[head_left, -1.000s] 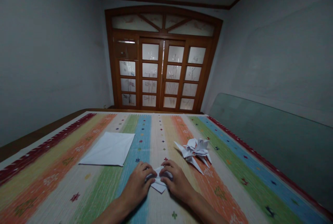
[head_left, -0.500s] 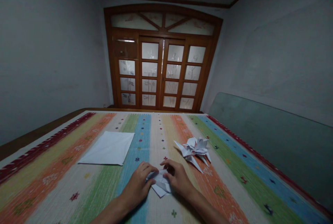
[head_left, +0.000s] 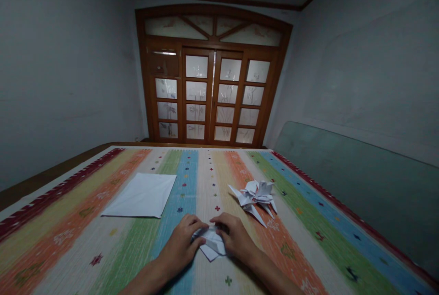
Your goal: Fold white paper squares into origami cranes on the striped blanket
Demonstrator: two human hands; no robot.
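Between my hands, low in the middle of the head view, is a small piece of folded white paper [head_left: 213,245] with a pointed corner toward me. My left hand [head_left: 185,241] grips its left side, thumb on top and fingers curled over the far edge. On the opposite side my right hand [head_left: 235,236] pinches the paper, thumb against its upper right part. Parts of the paper are hidden under the fingers. Farther right lie folded white paper cranes [head_left: 257,196], heaped together with pointed tips sticking out. A flat stack of square white paper [head_left: 142,194] rests to the left.
A striped, multicoloured cloth [head_left: 130,258] covers the table. Along the right side stands a pale green board or seat back [head_left: 343,162]. Wooden doors with glass panes [head_left: 210,93] are beyond the table's far edge.
My right fingers have curled down slightly closer to the paper. The view has shifted a little; the sheets and cranes lie where they were.
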